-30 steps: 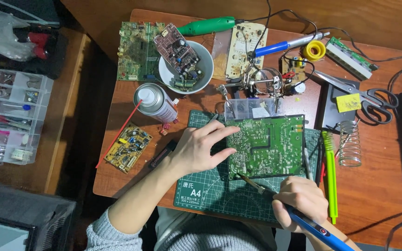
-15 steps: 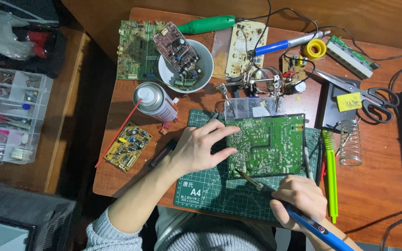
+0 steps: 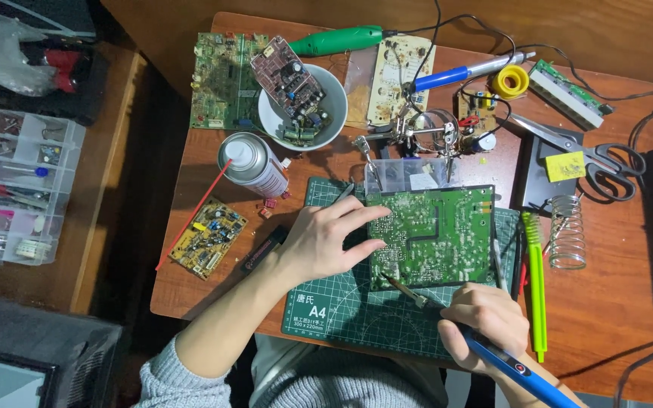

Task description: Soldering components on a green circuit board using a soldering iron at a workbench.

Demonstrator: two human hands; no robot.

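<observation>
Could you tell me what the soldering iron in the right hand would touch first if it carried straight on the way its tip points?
Most likely the green circuit board: the soldering iron in the right hand aims up-left at its lower left corner, tip at or just above it; contact is unclear.

A small home workshop for fixing electronics, wooden desk (image 3: pixel 614 302) full of tools, green cutting mat (image 3: pixel 341 302), circuit boards (image 3: pixel 224 79) lying around, soldering iron (image 3: pixel 493 355), scissors (image 3: pixel 606 162), parts box (image 3: pixel 17 185)
</observation>
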